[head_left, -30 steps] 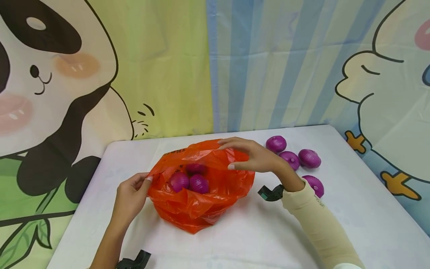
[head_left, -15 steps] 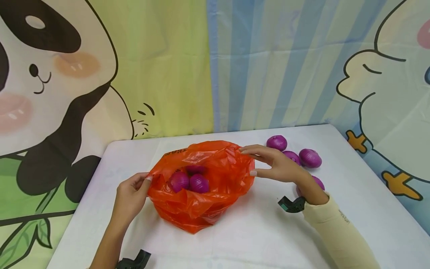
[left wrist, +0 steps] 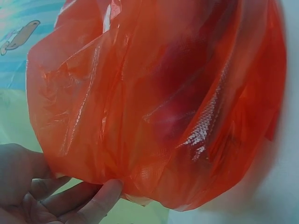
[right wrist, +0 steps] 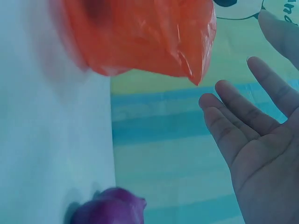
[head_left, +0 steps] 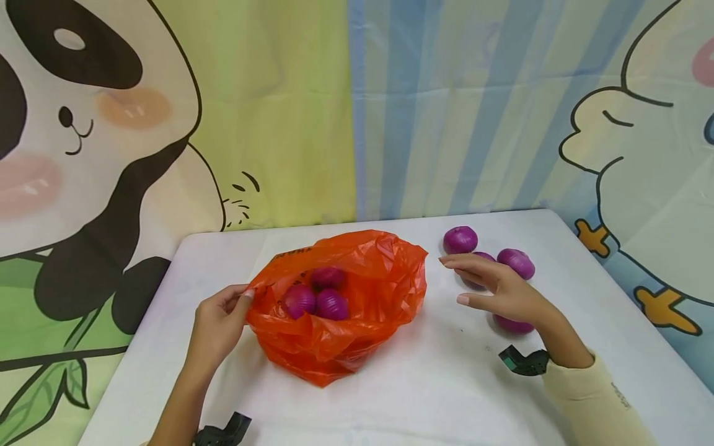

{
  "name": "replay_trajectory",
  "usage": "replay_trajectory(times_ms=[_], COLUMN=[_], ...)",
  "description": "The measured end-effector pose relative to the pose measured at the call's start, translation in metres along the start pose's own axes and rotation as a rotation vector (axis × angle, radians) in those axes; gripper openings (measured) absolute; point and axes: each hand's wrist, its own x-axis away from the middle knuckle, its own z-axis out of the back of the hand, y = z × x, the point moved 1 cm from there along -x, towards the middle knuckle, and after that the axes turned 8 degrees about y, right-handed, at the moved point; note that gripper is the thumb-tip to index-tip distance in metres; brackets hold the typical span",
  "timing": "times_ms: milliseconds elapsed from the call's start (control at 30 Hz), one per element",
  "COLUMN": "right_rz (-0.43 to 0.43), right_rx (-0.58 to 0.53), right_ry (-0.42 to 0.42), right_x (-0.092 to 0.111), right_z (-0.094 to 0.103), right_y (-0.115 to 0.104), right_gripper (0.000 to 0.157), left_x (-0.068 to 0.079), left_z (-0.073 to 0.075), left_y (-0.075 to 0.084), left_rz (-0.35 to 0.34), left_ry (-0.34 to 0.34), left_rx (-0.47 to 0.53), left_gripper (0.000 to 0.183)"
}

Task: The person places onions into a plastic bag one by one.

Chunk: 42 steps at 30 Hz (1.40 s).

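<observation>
An orange-red plastic bag (head_left: 385, 291) stands with its mouth spread on the table, and three purple onions (head_left: 332, 304) lie inside. My left hand (head_left: 219, 322) pinches the bag's left rim between thumb and fingers; the left wrist view shows the thumb (left wrist: 105, 198) at the film's edge. To the right of the bag, my right hand (head_left: 502, 291) hovers with its fingers extended and holds nothing. Its palm (right wrist: 266, 172) faces the bag in the right wrist view. Beneath and behind this hand are more purple onions, one of them (head_left: 513, 324) partly hidden by it.
At the table's back right, one onion (head_left: 460, 240) sits near another onion (head_left: 516, 263). The white-covered table (head_left: 390, 396) ends at a printed curtain (head_left: 295, 124) with cartoon animals. Black wrist cameras (head_left: 524, 360) are strapped to both arms.
My right hand has left the bag's right rim and moved right, toward the loose onions, its fingers still extended. The left hand keeps its pinch, and the bag has barely shifted.
</observation>
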Motion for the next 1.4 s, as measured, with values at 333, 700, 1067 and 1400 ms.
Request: replay_trajectory(times_ms=[333,700,1067,1400], right_rz=[-0.042,-0.087,-0.185,-0.282], right_rx=[0.051,0.157,0.215,0.234], right_ry=[0.029,0.170,0.242,0.218], right_x=[0.039,0.067,0.096,0.106], right_z=[0.016,0.031,0.039,0.040], right_y=[0.008,0.018,0.041,0.067], right_gripper=[0.062,0.063,0.070,0.064], left_x=[0.001,0.000,-0.003,0.000], left_z=[-0.001,0.000,0.000,0.000], left_y=[0.000,0.005,0.006,0.005], left_rz=[0.034,0.040,0.064,0.065], left_ry=[0.005,0.005,-0.012,-0.010], left_rx=[-0.006,-0.028,-0.020,-0.012], left_gripper=[0.038,0.038,0.044,0.043])
